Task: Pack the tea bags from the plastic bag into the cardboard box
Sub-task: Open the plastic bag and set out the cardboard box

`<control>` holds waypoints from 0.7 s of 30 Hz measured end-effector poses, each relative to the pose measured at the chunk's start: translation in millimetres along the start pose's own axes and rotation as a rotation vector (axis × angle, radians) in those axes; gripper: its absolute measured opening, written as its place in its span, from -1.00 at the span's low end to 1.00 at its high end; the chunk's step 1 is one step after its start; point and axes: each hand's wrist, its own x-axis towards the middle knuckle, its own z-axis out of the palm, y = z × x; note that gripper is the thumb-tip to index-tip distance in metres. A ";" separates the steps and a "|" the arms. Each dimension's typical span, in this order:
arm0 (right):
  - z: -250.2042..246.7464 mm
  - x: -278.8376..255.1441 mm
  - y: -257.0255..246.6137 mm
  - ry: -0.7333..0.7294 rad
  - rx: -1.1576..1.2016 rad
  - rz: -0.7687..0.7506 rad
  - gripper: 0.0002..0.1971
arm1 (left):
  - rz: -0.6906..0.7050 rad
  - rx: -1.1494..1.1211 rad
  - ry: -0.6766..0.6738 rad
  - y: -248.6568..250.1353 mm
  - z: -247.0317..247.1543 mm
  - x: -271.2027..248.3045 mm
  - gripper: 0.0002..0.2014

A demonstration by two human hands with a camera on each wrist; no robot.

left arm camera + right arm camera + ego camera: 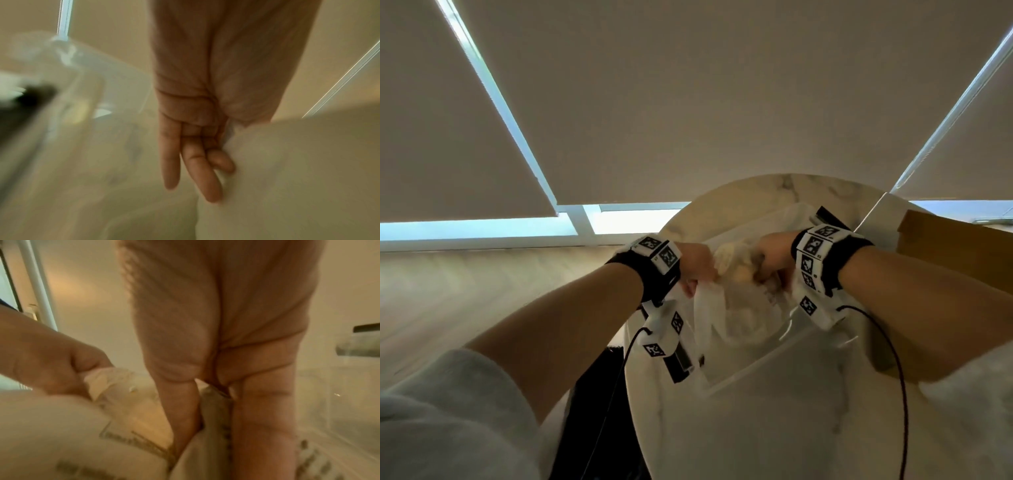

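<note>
Item: plastic bag [736, 308], translucent white, held over the round marble table [774, 428] with pale tea bags [732, 263] showing at its mouth. Left hand [697, 265] pinched the left edge of the mouth; right hand [774, 255] gripped the right edge, both wrists raised, forearms converging from the near side. Cardboard box [955, 246] stood at far right, apart from the bag. Handling advice: draw the edges apart evenly and gently, lest the film tear or the contents spill.

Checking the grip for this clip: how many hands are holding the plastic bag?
2. The left hand grips the plastic bag at its left edge; the right hand grips its right edge, both above the table.
</note>
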 end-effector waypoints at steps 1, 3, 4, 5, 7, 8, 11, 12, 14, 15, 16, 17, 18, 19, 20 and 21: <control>-4.5 -3.1 -0.9 0.014 -0.011 -0.027 -0.93 | 0.052 -0.051 0.035 1.6 -6.5 -4.8 -0.84; -14.5 -18.5 3.1 0.040 0.038 -0.073 -0.90 | 0.138 -0.104 0.139 9.2 -16.8 -18.1 -0.82; -19.0 -28.8 6.7 0.070 0.070 -0.109 -0.87 | 0.173 -0.091 0.205 14.2 -20.4 -26.6 -0.83; -23.6 -43.9 10.2 0.107 0.093 -0.150 -0.85 | 0.209 -0.053 0.281 20.1 -22.8 -36.8 -0.84; -32.1 -76.9 18.4 0.181 0.132 -0.237 -0.85 | 0.267 -0.020 0.417 33.2 -25.0 -59.0 -0.82; -35.8 -94.7 22.5 0.196 0.150 -0.276 -0.87 | 0.297 -0.045 0.464 40.3 -24.4 -70.6 -0.83; -38.9 -140.3 36.5 0.120 0.153 -0.361 -0.84 | 0.372 -0.179 0.502 61.1 -12.0 -101.5 -0.86; -36.1 -150.3 42.5 0.077 0.144 -0.365 -0.85 | 0.385 -0.171 0.492 67.8 -4.0 -108.8 -0.87; -22.2 -161.2 57.1 0.015 0.093 -0.351 -0.88 | 0.400 -0.065 0.458 78.5 17.6 -115.8 -0.87; -11.2 -161.3 65.2 -0.013 0.062 -0.341 -0.90 | 0.402 -0.011 0.438 82.7 29.8 -115.6 -0.85; 1.4 -159.4 74.1 -0.036 0.044 -0.332 -0.92 | 0.404 0.028 0.426 85.8 43.5 -113.5 -0.80; 14.0 -156.2 83.0 -0.048 0.039 -0.324 -0.94 | 0.402 0.062 0.431 88.0 56.8 -110.1 -0.77; 25.5 -152.5 91.0 -0.048 0.036 -0.320 -0.95 | 0.403 0.093 0.453 89.0 68.7 -105.2 -0.79; 34.8 -147.7 98.9 -0.039 0.023 -0.318 -0.93 | 0.402 0.111 0.483 89.9 79.7 -101.1 -0.85; 41.4 -143.7 106.4 -0.029 -0.003 -0.317 -0.89 | 0.411 0.117 0.521 90.6 89.0 -98.5 -0.90; 45.9 -140.0 114.6 -0.038 -0.039 -0.312 -0.84 | 0.423 0.111 0.554 91.8 97.6 -97.8 -0.88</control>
